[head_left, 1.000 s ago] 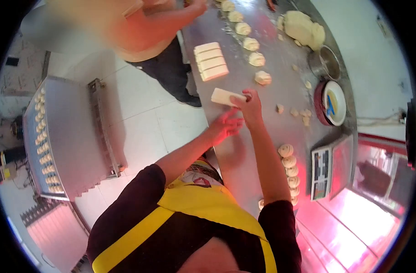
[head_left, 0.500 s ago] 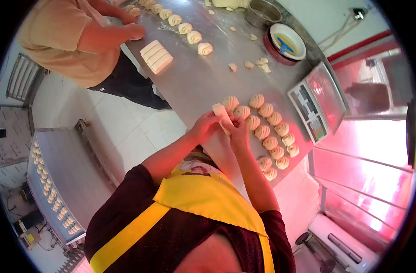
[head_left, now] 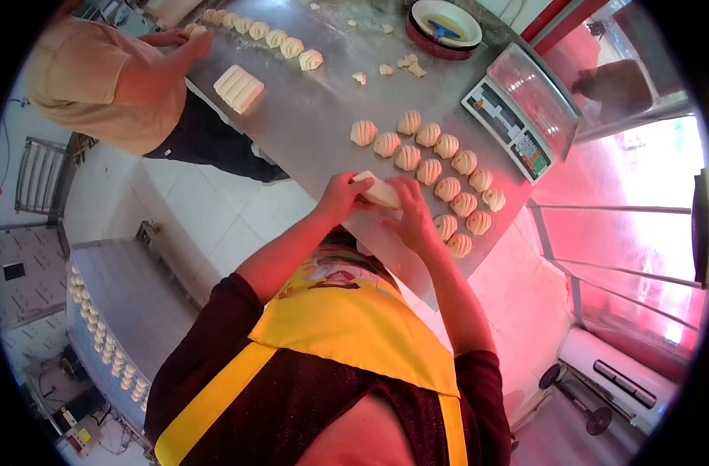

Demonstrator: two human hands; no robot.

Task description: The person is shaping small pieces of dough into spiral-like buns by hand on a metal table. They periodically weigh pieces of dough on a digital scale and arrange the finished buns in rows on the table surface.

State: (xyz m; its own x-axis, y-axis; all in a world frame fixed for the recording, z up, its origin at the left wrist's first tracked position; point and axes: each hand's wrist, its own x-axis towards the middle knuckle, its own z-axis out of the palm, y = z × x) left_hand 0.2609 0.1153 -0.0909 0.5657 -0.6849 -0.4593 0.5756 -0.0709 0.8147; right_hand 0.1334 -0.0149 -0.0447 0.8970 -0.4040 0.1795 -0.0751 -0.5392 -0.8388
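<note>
A pale, flat piece of dough [head_left: 377, 190] is held between my two hands, just over the near edge of the metal table. My left hand [head_left: 342, 197] grips its left end, fingers closed round it. At the other end, the fingers of my right hand [head_left: 411, 211] are bent over the dough and pinch it; part of the fingertips is hidden. Just beyond my hands, several ridged, twisted dough rolls [head_left: 407, 158] lie in slanting rows on the table [head_left: 308, 128].
A digital scale [head_left: 506, 120] stands at the right, with a white bowl [head_left: 467, 23] holding a blue tool behind it. Dough scraps [head_left: 411, 65] and a scored dough block [head_left: 239, 88] lie farther off. A co-worker [head_left: 110, 85] stands at upper left, near another row of rolls [head_left: 275, 38].
The dough piece has turned from steeply slanted to nearly level between my hands. My right hand has shifted its grip along it. The whole view has swung a little.
</note>
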